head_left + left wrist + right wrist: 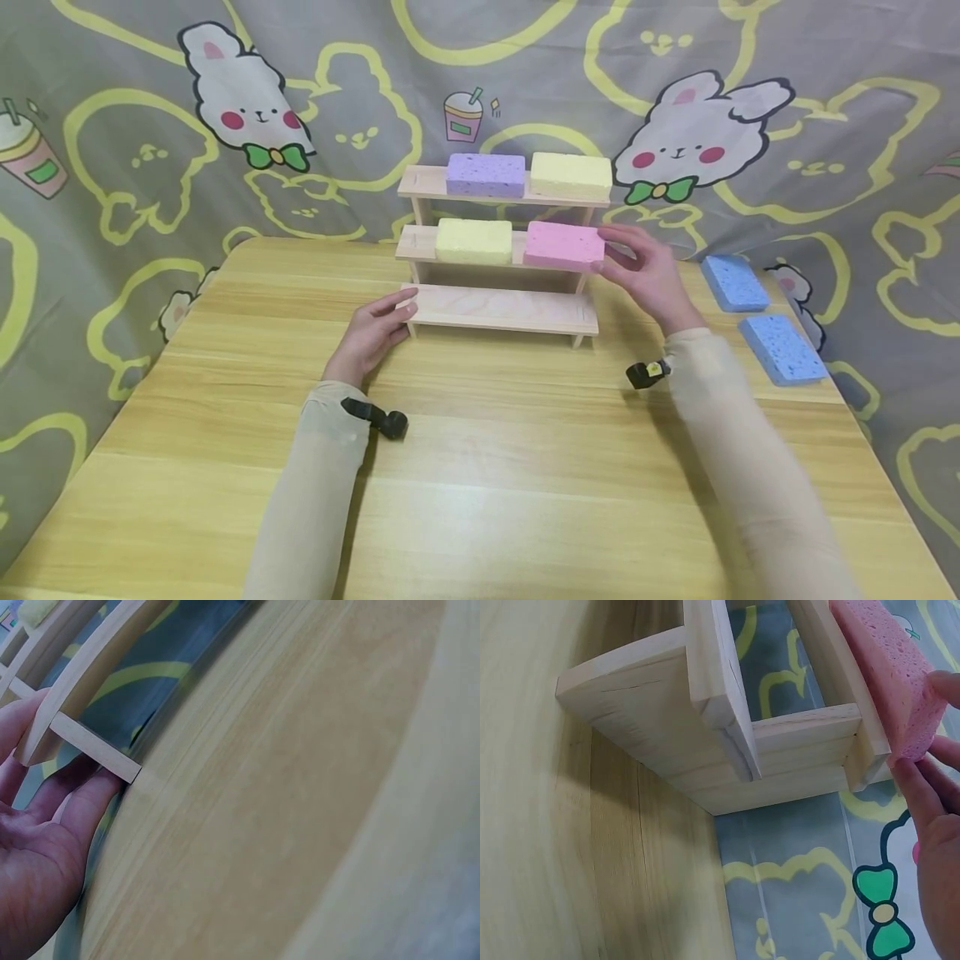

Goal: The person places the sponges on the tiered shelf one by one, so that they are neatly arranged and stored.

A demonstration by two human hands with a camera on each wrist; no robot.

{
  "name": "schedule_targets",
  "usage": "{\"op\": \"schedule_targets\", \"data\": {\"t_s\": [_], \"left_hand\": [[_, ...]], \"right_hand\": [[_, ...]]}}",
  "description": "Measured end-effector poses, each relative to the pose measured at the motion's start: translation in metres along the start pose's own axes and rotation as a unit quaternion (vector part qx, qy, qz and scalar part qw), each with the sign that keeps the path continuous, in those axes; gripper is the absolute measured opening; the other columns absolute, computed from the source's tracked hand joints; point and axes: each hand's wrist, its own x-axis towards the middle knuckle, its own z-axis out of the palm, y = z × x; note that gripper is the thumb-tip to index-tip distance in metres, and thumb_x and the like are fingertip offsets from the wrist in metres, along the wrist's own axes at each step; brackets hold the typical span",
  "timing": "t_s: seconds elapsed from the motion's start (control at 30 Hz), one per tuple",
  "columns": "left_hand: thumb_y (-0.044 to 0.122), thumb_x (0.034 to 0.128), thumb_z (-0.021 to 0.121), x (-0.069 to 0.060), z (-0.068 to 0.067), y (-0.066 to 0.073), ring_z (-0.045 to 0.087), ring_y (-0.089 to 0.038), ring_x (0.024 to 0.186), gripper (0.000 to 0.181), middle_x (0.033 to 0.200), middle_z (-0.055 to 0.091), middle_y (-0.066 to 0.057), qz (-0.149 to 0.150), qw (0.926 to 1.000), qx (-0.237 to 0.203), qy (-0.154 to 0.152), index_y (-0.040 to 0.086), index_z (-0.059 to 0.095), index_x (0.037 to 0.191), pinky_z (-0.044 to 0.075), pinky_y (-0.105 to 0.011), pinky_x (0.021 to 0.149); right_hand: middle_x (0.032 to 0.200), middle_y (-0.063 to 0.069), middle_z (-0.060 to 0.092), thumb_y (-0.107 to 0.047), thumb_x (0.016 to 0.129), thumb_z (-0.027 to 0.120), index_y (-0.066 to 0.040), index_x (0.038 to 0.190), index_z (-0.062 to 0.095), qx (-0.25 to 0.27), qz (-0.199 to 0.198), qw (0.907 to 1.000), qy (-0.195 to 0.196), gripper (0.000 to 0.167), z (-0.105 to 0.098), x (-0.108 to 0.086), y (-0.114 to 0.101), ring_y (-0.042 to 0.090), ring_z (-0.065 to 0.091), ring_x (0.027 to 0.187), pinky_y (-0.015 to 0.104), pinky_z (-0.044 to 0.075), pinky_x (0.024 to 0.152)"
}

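Note:
A three-step wooden shelf (506, 310) stands near the back of the table. My right hand (645, 275) pinches the right end of a pink sponge (564, 245) on its middle step. In the right wrist view, the thumb and fingers touch the end of the pink sponge (892, 675). At the lowest step's left end, my left hand (371, 333) grips the shelf, as the left wrist view also shows with the hand (41, 855) around the step's end. Beside the pink sponge lies a yellow sponge (474, 242). The top step bears a purple sponge (486, 176) and another yellow sponge (572, 176).
Two blue sponges, one farther back (735, 283) and one nearer (782, 350), lie at the table's right edge. A grey curtain (360, 200) with rabbit prints hangs right behind the shelf. The wooden table (480, 467) stretches out in front.

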Motion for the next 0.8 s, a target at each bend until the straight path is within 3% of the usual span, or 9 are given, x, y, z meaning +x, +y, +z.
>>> {"op": "schedule_targets", "data": {"t_s": [0.27,0.4,0.57,0.67,0.8], "left_hand": [[0.011,0.0955,0.067,0.0,0.0,0.0,0.052,-0.029,0.125,0.047,0.15,0.04,-0.007,0.002,1.0,0.005,-0.001,0.006,0.054,0.141,0.046,-0.037,0.101],[0.011,0.0956,0.066,0.0,0.001,0.0,0.052,-0.03,0.125,0.047,0.15,0.04,-0.007,0.003,1.0,0.005,-0.001,0.005,0.054,0.141,0.047,-0.037,0.1],[0.011,0.0957,0.066,-0.001,0.001,0.001,0.052,-0.029,0.125,0.048,0.151,0.04,-0.008,-0.001,1.0,0.01,-0.003,0.005,0.053,0.142,0.046,-0.037,0.101],[0.012,0.0953,0.067,-0.001,0.001,0.002,0.053,-0.028,0.124,0.049,0.15,0.041,-0.008,-0.005,0.9999,0.012,0.001,0.006,0.053,0.142,0.046,-0.037,0.101],[0.013,0.0952,0.067,-0.002,0.001,0.003,0.053,-0.027,0.123,0.049,0.15,0.041,-0.008,-0.009,0.9999,0.015,0.001,0.008,0.053,0.142,0.046,-0.037,0.101]], "right_hand": [[0.139,0.012,0.047,0.0,0.088,0.072,0.003,0.138,0.052,0.02,0.002,0.9998,-0.007,0.054,0.005,0.003,0.005,0.027,0.044,0.132,0.032,0.038,0.108],[0.141,0.013,0.047,-0.001,0.089,0.071,0.002,0.138,0.052,-0.003,-0.016,0.9998,0.008,0.053,0.005,-0.001,0.0,0.026,0.043,0.132,0.039,0.036,0.11],[0.138,0.019,0.047,0.003,0.089,0.068,0.007,0.135,0.052,-0.022,-0.031,0.9991,0.019,0.049,0.003,-0.019,-0.023,0.032,0.043,0.129,0.042,0.035,0.111],[0.136,0.022,0.046,0.004,0.09,0.065,0.01,0.133,0.052,-0.049,-0.029,0.9982,0.021,0.045,0.0,-0.029,-0.033,0.035,0.043,0.127,0.045,0.036,0.11],[0.137,0.022,0.046,0.002,0.092,0.064,0.011,0.134,0.05,-0.089,-0.008,0.9959,0.016,0.045,-0.011,-0.038,-0.031,0.036,0.042,0.127,0.048,0.037,0.109]]}}
